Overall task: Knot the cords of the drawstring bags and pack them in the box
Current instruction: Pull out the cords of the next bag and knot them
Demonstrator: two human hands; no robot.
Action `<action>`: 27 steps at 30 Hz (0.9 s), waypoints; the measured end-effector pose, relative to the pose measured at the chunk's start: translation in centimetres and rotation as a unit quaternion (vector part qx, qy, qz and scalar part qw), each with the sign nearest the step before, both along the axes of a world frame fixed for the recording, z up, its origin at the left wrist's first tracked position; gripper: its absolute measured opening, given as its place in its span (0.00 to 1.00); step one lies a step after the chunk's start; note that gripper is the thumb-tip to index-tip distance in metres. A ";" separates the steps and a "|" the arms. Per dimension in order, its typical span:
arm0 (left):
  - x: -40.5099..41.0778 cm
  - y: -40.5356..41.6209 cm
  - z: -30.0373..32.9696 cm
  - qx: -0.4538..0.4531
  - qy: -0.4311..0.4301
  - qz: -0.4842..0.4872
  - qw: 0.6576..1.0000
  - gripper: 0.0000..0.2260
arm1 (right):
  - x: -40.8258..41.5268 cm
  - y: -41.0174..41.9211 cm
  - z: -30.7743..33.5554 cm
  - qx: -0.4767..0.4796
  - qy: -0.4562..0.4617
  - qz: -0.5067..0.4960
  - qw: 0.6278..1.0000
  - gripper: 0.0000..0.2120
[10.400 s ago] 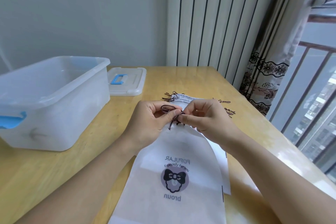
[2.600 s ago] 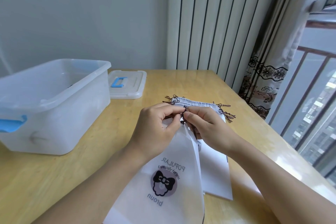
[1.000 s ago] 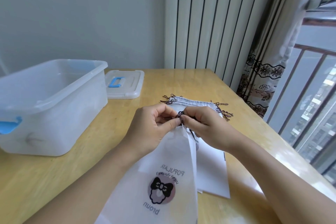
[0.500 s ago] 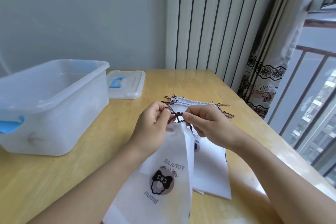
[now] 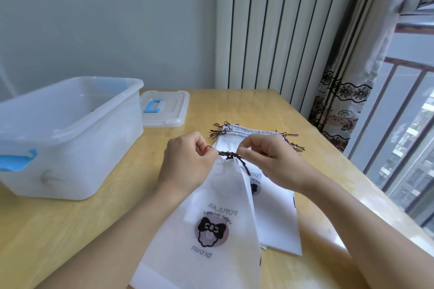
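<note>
Left hand [image 5: 185,162] and right hand [image 5: 267,159] each pinch the dark braided cord [image 5: 229,154] — stretched left–right — at the gathered neck of a white fabric drawstring bag [image 5: 211,218], its long axis running from the hands toward the viewer over the wooden counter [image 5: 70,230].

On the one wooden table [image 5: 234,105] I count one clear plastic box [image 5: 70,138] at nine o'clock, one lid [image 5: 164,110] at eleven, two hands, and at least three white drawstring bags [image 5: 206,218], the stack's depth unclear.
</note>
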State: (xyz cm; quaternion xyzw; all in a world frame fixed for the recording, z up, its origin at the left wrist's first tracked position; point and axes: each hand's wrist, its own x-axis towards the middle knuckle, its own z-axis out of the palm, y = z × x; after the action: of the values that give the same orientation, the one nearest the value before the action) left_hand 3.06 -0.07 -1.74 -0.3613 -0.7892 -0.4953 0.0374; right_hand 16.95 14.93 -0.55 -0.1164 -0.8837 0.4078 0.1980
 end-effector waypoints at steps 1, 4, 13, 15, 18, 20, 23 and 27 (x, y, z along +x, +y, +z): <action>-0.3 0.0 0.0 0.004 -0.007 0.013 1.000 0.09 | 0.1 0.2 0.1 -0.017 0.006 -0.003 1.000 0.09; -0.9 0.0 -0.3 0.014 -0.015 0.054 0.998 0.08 | 0.4 0.8 0.5 -0.052 0.016 -0.006 0.999 0.11; 0.1 0.5 0.0 0.067 -0.114 0.007 0.991 0.05 | 0.7 -0.1 1.1 -0.058 -0.021 -0.028 0.998 0.27; 0.7 0.3 0.7 0.098 -0.234 -0.055 0.966 0.04 | 0.6 -0.5 0.4 -0.004 -0.077 -0.026 0.997 0.31; 1.0 0.1 2.0 0.140 -0.331 -0.131 0.924 0.03 | -0.4 -1.1 -0.9 0.050 -0.057 -0.065 0.995 0.26; 0.8 -0.3 2.8 0.166 -0.303 -0.135 0.929 0.02 | -0.9 -1.5 -0.8 -0.030 -0.008 -0.101 0.994 0.21; -0.1 -1.5 4.5 0.190 -0.228 -0.102 0.949 0.10 | -1.3 -1.5 0.6 -0.218 0.039 -0.117 0.968 0.08; -2.5 -5.4 9.7 -0.070 0.001 -0.007 0.998 0.34 | -3.4 -1.9 4.5 -0.319 0.075 -0.083 0.941 0.11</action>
State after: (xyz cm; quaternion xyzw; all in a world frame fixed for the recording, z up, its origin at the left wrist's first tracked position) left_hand 0.57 -5.50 7.93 -0.3696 -0.8191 -0.4385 0.0095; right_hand 13.55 13.03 3.93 -0.2157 -0.6767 0.6582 0.2496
